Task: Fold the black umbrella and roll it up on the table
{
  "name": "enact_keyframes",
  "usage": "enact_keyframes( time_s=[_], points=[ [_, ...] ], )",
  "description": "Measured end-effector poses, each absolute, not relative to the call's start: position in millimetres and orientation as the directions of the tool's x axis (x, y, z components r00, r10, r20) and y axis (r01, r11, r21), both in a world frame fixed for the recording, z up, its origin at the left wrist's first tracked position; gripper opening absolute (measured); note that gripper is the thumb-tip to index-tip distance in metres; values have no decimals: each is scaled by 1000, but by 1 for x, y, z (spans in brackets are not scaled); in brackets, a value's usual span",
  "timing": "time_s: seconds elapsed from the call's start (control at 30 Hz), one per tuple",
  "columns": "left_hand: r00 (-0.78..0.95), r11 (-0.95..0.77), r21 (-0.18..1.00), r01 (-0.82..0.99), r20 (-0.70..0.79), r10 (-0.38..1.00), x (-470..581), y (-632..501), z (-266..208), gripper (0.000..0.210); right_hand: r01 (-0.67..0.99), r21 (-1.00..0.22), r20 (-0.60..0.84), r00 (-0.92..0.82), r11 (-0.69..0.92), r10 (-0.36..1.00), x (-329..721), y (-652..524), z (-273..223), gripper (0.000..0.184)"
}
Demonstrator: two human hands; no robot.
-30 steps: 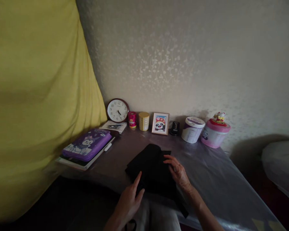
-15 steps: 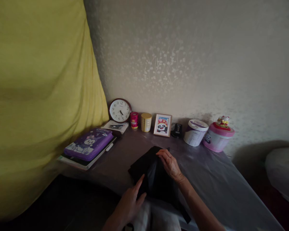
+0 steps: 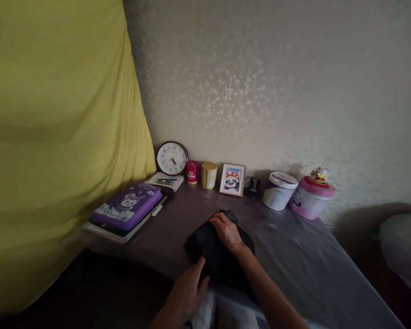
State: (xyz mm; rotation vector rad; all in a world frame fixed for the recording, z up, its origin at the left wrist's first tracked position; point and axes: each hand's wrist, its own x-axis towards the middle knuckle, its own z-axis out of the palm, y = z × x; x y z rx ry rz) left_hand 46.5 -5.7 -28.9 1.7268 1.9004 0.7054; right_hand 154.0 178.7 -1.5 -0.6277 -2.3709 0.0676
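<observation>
A black cloth [image 3: 208,246], partly folded, lies at the front of the table before me; I cannot make out what kind of garment or cover it is. My right hand [image 3: 229,235] is on its upper part, fingers curled together on a fold near the far edge. At the near left side of the cloth, my left hand [image 3: 188,288] has its index finger stretched out against the fabric, with the thumb apart from it. My right forearm crosses over the cloth's right part and hides some of it.
On the left, a purple case [image 3: 128,205] rests on a stack. Along the wall stand a clock [image 3: 173,158], a red tin [image 3: 192,172], a yellow tin [image 3: 209,176], a picture frame [image 3: 232,180], a black object [image 3: 253,187], a white tub [image 3: 279,192] and a pink tub [image 3: 311,198].
My right hand has moved left, bringing the lifted part of the cloth over onto the rest, where it lies flatter. My left hand has barely moved.
</observation>
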Motion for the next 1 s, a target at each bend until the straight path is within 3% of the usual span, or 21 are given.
enact_keyframes(
  time_s=[0.23, 0.37, 0.5, 0.7, 1.0],
  points=[
    [-195, 180, 651, 737, -50, 980, 53, -12, -16, 79, 419, -194, 600, -665, 887, 445, 152, 176, 2, 26],
    [-65, 72, 545, 835, -32, 997, 56, -12, -13, 67, 421, -176, 590, -678, 890, 438, 150, 178, 1, 26],
    [-59, 75, 418, 905, -51, 997, 56, -10, -15, 57, 407, -194, 594, -676, 892, 437, 152, 174, -1, 24],
    [-72, 83, 438, 895, -40, 997, 57, -10, -18, 54, 378, -294, 665, -579, 878, 472, 184, 152, -12, 22],
    [-65, 83, 456, 886, -55, 996, 57, -10, -18, 56, 459, -267, 678, -536, 848, 503, 195, 194, -32, 24]
  ],
)
